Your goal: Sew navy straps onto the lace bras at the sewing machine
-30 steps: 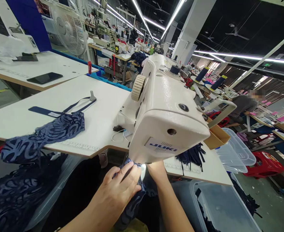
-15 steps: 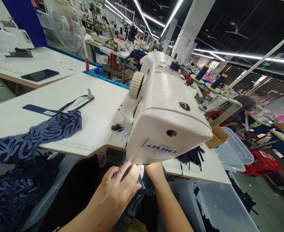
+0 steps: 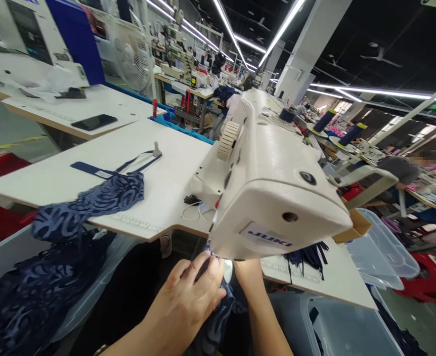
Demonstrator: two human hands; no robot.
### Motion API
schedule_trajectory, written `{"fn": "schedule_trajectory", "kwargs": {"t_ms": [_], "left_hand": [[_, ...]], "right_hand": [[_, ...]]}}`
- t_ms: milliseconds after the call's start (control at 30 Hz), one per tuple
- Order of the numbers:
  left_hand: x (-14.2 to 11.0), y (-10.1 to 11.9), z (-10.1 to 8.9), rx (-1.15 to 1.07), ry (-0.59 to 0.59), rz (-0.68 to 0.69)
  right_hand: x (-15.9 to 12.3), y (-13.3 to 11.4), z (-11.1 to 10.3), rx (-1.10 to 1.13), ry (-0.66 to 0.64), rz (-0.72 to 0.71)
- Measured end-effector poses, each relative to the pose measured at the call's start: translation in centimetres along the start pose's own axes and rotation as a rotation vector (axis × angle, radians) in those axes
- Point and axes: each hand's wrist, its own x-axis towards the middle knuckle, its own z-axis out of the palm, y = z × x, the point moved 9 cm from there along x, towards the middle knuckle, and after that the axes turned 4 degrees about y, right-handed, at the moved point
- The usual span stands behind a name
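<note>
My left hand (image 3: 190, 299) lies on a piece of dark blue patterned lace fabric (image 3: 214, 324), fingers curled and pressing it just under the head of the cream JUKI sewing machine (image 3: 273, 188). My right hand (image 3: 244, 271) reaches under the machine head; only its wrist and forearm show, the fingers are hidden. More of the same blue lace (image 3: 92, 202) trails across the white table (image 3: 129, 163) and hangs off its front edge. A dark blue strap (image 3: 103, 170) lies flat on the table behind it.
A heap of blue lace (image 3: 25, 301) fills a bin at lower left. Clear plastic bins (image 3: 373, 247) stand at right, with dark straps (image 3: 307, 254) hanging from the table edge. A phone (image 3: 94, 121) lies on the far table. A fan (image 3: 131, 52) and other people's workstations stand behind.
The view has shifted, so everything sits a little further right and lower in the picture. My hands stay at the fabric under the machine head.
</note>
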Motion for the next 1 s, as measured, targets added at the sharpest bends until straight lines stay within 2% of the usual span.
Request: {"fn": "schedule_trajectory", "kwargs": {"t_ms": [133,167,300,400,533,700,833,933,1000], "left_hand": [[-0.3,0.1,0.2,0.088,-0.047,0.071],[-0.5,0.1,0.4,0.118,-0.055,0.083],[-1.1,0.4,0.8,0.164,-0.061,0.143],[-1.5,0.8,1.3,0.163,-0.085,0.183],[-1.8,1.0,1.7,0.125,-0.109,0.183],[-1.9,1.1,1.7,0.134,-0.117,0.202],[-1.8,1.2,2.0,0.126,-0.151,0.216],[-1.4,1.5,0.4,0.043,-0.127,0.197],[-1.2,2.4,-1.0,-0.134,-0.199,0.222]], "right_hand": [[-2.8,0.5,-1.3,0.007,0.045,0.095],[-3.7,0.7,-1.4,0.014,0.021,0.128],[-7.3,0.9,0.1,0.108,-0.316,0.161],[-8.7,1.4,0.8,0.136,-0.438,0.192],[-9.2,1.9,1.0,0.161,-0.466,0.253],[-9.1,0.6,1.1,0.217,-0.492,0.209],[-9.0,0.5,1.2,0.186,-0.51,0.265],[-9.7,0.4,0.3,0.214,-0.544,0.287],[-10.7,0.5,-0.7,0.288,-0.573,0.312]]}}
